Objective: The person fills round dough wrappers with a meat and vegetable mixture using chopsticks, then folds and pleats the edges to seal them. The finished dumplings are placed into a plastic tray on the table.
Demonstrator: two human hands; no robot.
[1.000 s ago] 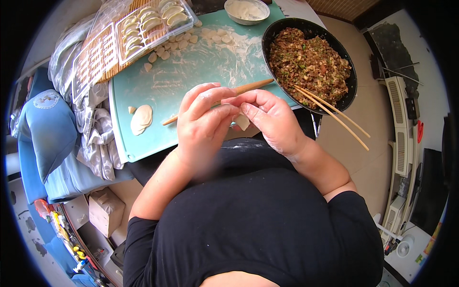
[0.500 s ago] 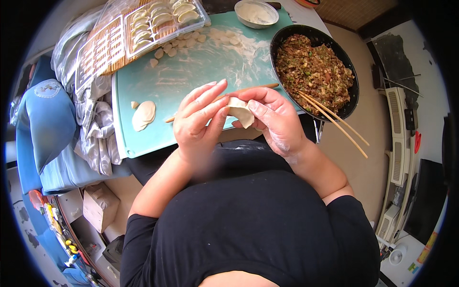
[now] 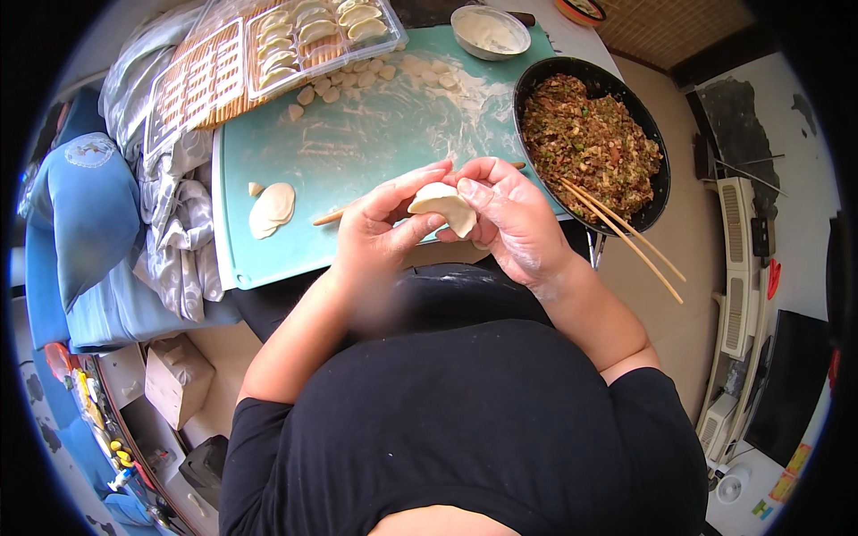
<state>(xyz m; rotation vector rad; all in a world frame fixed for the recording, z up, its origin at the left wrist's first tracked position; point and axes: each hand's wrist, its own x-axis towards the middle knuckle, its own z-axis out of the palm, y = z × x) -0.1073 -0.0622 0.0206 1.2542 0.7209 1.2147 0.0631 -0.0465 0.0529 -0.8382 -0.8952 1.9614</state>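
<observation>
Between my two hands, above the near edge of the green mat (image 3: 304, 170), is a pale half-moon dumpling (image 3: 444, 207). My left hand (image 3: 384, 214) grips its left end between thumb and fingers. The thumb and fingers of my right hand (image 3: 514, 219) pinch its right end. Flour dusts my right hand. Behind my hands lies a thin wooden rolling pin (image 3: 329, 217), its middle hidden. Flat dough wrappers (image 3: 272, 211) rest in a small overlapping pile on the left of the mat.
At right stands a black pan of minced filling (image 3: 590, 147), with wooden chopsticks (image 3: 635, 237) leaning over its rim. Small dough pieces (image 3: 366, 75) lie on the floury far part. A clear tray (image 3: 241, 67) with several dumplings is at far left; a flour bowl (image 3: 490, 34) stands at the back.
My left fingers have come down from a raised, spread position and closed on the dumpling's left end. The dumpling now shows its broad side more. My right hand keeps its pinch.
</observation>
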